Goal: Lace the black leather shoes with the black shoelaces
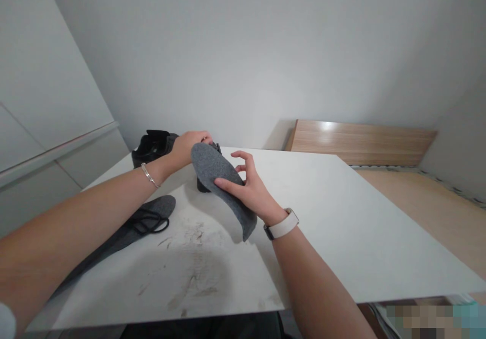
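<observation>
A grey felt-like insole (pixel 218 169) is held up over the table by my right hand (pixel 250 184), its thumb on the near face and the other fingers partly behind. My left hand (pixel 192 145) reaches past the insole's upper end, fingers curled at a dark shoe (pixel 204 185) that is mostly hidden behind the insole. A black shoe (pixel 152 145) stands at the back left, beside my left wrist. Under my left forearm lies another grey insole (pixel 165 205) with a black lace (pixel 154 223) on it.
The white table (pixel 322 237) has brown dirt smudges (pixel 197 278) near its front edge. A grey wall rises behind it. White cabinets (pixel 56 101) stand at the left. To the right are a wooden headboard (pixel 360 141) and a beige bed surface (pixel 425 202).
</observation>
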Action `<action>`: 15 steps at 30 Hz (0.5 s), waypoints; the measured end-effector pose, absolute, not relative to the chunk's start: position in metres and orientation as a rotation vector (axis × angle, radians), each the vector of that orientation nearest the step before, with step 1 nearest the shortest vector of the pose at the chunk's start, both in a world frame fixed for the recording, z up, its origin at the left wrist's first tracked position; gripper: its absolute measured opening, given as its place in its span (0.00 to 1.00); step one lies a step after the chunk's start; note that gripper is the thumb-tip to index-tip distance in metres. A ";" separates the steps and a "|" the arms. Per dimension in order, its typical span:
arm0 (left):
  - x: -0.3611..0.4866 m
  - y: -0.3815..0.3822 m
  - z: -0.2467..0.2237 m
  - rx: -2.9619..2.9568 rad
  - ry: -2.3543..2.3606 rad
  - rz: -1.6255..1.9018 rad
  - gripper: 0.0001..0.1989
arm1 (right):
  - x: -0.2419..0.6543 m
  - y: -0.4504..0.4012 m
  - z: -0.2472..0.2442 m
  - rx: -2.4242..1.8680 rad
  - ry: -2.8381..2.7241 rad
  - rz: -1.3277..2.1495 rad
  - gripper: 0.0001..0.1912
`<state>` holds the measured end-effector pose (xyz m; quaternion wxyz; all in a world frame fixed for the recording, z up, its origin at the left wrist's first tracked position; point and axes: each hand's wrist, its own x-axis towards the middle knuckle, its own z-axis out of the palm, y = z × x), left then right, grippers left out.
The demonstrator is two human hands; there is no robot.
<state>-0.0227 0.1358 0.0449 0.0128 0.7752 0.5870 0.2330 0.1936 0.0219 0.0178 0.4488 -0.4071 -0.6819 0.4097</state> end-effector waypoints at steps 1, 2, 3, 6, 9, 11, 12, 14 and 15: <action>-0.021 0.134 0.046 2.411 1.867 0.752 0.20 | 0.197 0.026 0.016 -1.029 -1.664 0.970 0.34; -0.019 0.132 0.047 2.417 1.892 0.766 0.20 | 0.201 0.031 0.014 -1.043 -1.649 0.923 0.31; -0.018 0.131 0.048 2.443 1.907 0.740 0.21 | 0.205 0.036 0.013 -1.055 -1.644 0.866 0.28; -0.020 0.137 0.045 2.562 1.923 0.469 0.25 | 0.218 0.048 0.011 -1.146 -1.742 0.626 0.15; -0.026 0.147 0.038 2.568 1.954 0.219 0.28 | 0.231 0.052 0.011 -1.334 -1.898 0.420 0.06; -0.029 0.152 0.034 2.543 1.979 0.179 0.21 | 0.239 0.050 0.010 -1.446 -1.953 0.391 0.06; -0.030 0.154 0.033 2.540 1.995 0.177 0.19 | 0.242 0.047 0.008 -1.488 -1.975 0.401 0.06; -0.029 0.155 0.032 2.540 2.027 0.196 0.18 | 0.249 0.040 0.003 -1.565 -2.036 0.435 0.06; -0.027 0.155 0.032 2.539 2.044 0.208 0.18 | 0.251 0.036 0.000 -1.601 -2.077 0.451 0.10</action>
